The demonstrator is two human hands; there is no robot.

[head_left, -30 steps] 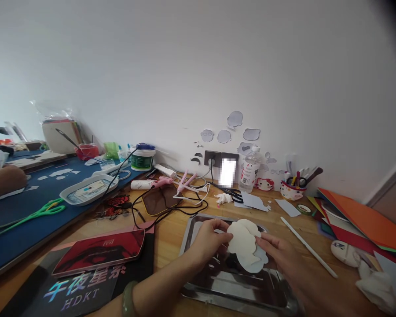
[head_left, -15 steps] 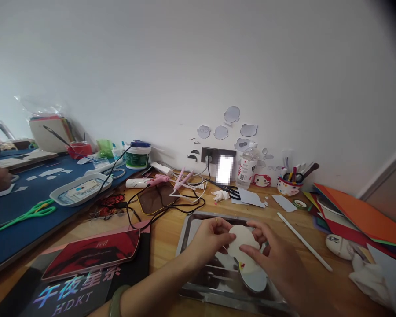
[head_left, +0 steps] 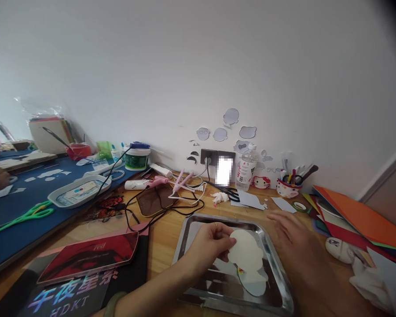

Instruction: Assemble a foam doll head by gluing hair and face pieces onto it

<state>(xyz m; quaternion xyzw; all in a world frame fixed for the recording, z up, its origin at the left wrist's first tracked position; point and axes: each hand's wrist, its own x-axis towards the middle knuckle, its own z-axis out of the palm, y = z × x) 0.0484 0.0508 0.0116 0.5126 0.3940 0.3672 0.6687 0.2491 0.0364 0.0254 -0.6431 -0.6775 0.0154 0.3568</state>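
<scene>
The left hand (head_left: 211, 244) has its thumb and fingers clamped on one edge of the cream scalloped cutout (head_left: 246, 250), probably to keep its face uncovered, over the metal tray (head_left: 276, 268). Beside the tray, the right hand's (head_left: 295, 242) fingers are loosely apart. Beyond, a cup (head_left: 288, 190) keeps pens upright.

Left hand (head_left: 218, 242) pinches thumb to fingers; right hand (head_left: 288, 231) hovers open.

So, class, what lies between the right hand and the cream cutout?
The head view shows the raised right rim of the metal tray between the right hand and the cream cutout.
</scene>
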